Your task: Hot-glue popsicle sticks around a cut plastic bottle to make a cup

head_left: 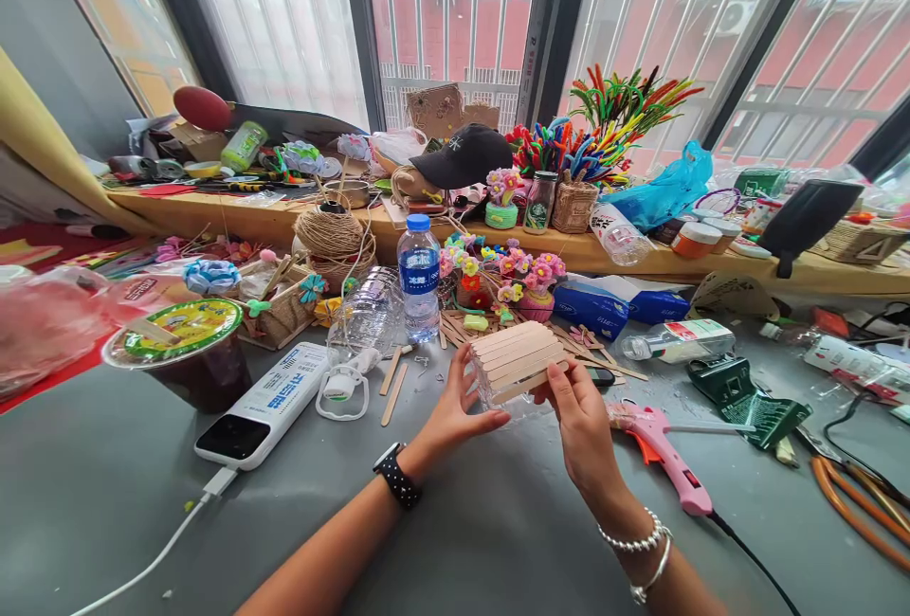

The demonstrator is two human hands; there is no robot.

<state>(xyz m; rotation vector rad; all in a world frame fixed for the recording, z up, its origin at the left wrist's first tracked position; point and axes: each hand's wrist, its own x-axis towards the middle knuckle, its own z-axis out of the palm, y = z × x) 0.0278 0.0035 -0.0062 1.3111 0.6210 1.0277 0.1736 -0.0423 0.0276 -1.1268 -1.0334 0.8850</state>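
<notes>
A clear plastic piece covered with a row of pale wooden craft sticks (518, 356) is held up over the grey table. My left hand (459, 412), with a watch on the wrist, curves round its left side, thumb below. At the right end my right hand (577, 407) pinches the lowest stick's edge between thumb and fingers. A pink glue gun (668, 455) lies right of my right hand. Loose sticks (393, 395) lie to the left, and more are scattered behind the held piece.
Behind my hands stand a water bottle (419, 284) and crochet flowers (538, 284). A power bank (266, 407) and a lidded cup (191, 360) are at left. Plastic bottles (679, 341) lie at right. The wooden ledge (398, 242) holds craft supplies.
</notes>
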